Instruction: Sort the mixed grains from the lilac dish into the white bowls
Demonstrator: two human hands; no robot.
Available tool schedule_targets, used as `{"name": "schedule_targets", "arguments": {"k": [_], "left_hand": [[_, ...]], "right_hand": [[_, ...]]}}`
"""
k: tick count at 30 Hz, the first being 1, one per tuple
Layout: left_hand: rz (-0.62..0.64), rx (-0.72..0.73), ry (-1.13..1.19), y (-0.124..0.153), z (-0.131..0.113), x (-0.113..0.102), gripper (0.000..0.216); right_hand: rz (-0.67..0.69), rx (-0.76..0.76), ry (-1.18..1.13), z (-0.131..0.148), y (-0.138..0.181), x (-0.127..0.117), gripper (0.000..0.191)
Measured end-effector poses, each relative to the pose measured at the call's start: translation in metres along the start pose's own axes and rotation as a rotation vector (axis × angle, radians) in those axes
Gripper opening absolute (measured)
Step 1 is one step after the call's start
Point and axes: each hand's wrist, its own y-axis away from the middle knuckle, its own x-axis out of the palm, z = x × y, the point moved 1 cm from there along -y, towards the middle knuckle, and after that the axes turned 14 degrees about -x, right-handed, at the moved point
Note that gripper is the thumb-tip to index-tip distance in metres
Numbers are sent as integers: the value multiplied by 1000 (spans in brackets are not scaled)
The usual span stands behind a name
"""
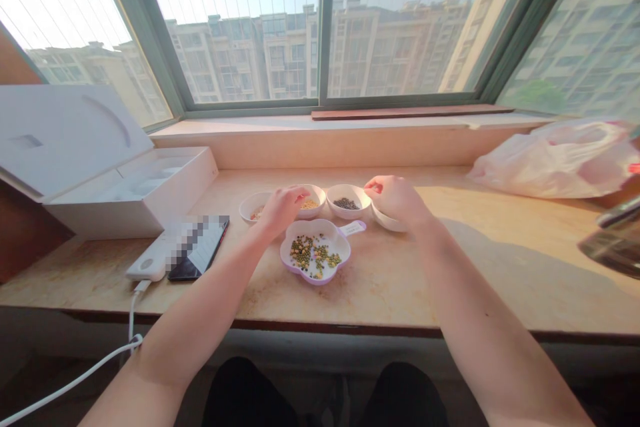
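Observation:
My left hand [285, 208] hovers over a white bowl [320, 212] of yellow beans, its fingers drawn together. Whatever they may pinch is too small to make out. My right hand [395, 197] is above a white bowl [390, 221] at the right end of the row, its fingertips pressed together near the rim of a bowl [349, 213] of dark beans. Its contents and the bowl's are hidden. At the left end sits a bowl [246, 210] of pale pinkish bits. In front, a lilac-edged white dish [327, 273] with a handle holds mixed green, yellow and dark beans.
An open white box [170, 193] stands at the left. A white power bank [150, 260] with a cable and a dark phone [200, 250] lie before it. A plastic bag [555, 160] is at the back right, with a dark shiny object [613, 237] at the right edge.

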Motion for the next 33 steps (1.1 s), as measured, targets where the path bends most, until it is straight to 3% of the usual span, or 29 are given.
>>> {"name": "schedule_targets", "arguments": {"k": [2, 5, 10, 13, 17, 20, 24, 28, 33], "left_hand": [[12, 12, -48, -1, -2, 0, 28], [26, 58, -132, -3, -5, 0, 28], [-68, 85, -130, -2, -7, 2, 35], [-85, 74, -97, 3, -12, -2, 35], [17, 100, -80, 6, -29, -14, 34], [106, 131, -146, 4, -39, -22, 32], [92, 121, -138, 1, -34, -23, 31], [64, 146, -94, 5, -24, -17, 27], [74, 216, -117, 11, -20, -13, 25]], "right_hand": [[47, -198, -240, 22, 4, 10, 21], [244, -436, -527, 54, 17, 30, 24], [437, -724, -431, 87, 33, 54, 21], [456, -752, -323, 92, 34, 61, 36], [464, -726, -239, 94, 31, 66, 44], [471, -732, -228, 97, 29, 69, 37], [488, -772, -287, 101, 25, 75, 10], [482, -714, -255, 97, 22, 85, 11], [433, -754, -300, 88, 22, 95, 15]]}}
